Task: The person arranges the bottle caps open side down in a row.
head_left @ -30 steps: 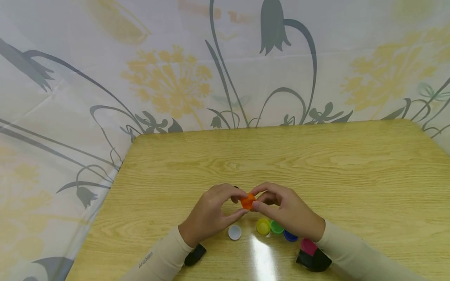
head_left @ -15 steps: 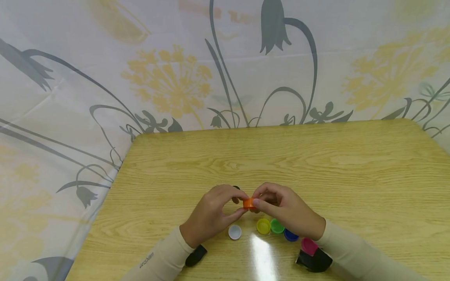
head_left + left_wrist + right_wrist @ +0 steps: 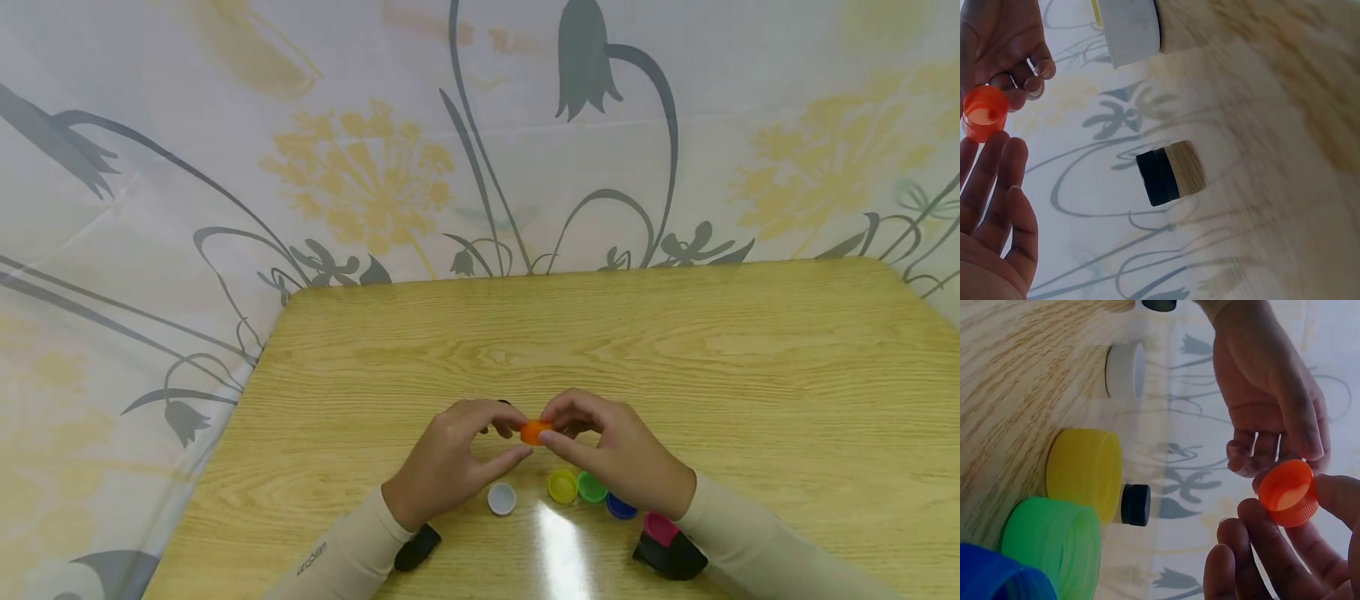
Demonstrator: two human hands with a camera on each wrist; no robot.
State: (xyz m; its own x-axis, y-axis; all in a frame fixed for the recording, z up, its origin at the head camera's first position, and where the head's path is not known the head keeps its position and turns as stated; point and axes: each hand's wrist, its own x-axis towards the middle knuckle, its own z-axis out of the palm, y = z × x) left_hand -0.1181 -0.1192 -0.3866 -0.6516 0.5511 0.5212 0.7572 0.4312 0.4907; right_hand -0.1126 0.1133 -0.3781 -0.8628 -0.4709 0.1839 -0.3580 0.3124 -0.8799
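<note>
An orange bottle cap (image 3: 534,432) is held up between both hands above the wooden table. My right hand (image 3: 611,446) pinches it between thumb and fingers, and the right wrist view shows the hollow inside of the cap (image 3: 1286,490). From the other side my left hand (image 3: 450,458) has its thumb and index fingertips at the cap's edge. In the left wrist view the cap (image 3: 985,114) sits at the tips of the left fingers. Nearest below the hands are a white cap (image 3: 502,499), a yellow cap (image 3: 562,487) and a green cap (image 3: 592,487).
A blue cap (image 3: 622,506) and a pink cap (image 3: 661,528) continue the row under the right forearm, partly covered. Beyond the left fingers stands a black cap (image 3: 1136,505). Black objects (image 3: 417,547) show by both wrists. A flower-patterned cloth (image 3: 480,167) hangs behind the table (image 3: 600,333).
The orange cap has been turned between the fingertips: a round face showed first, then its side, now a tilted oval. The left thumb has shifted slightly; the caps on the table stay put.
</note>
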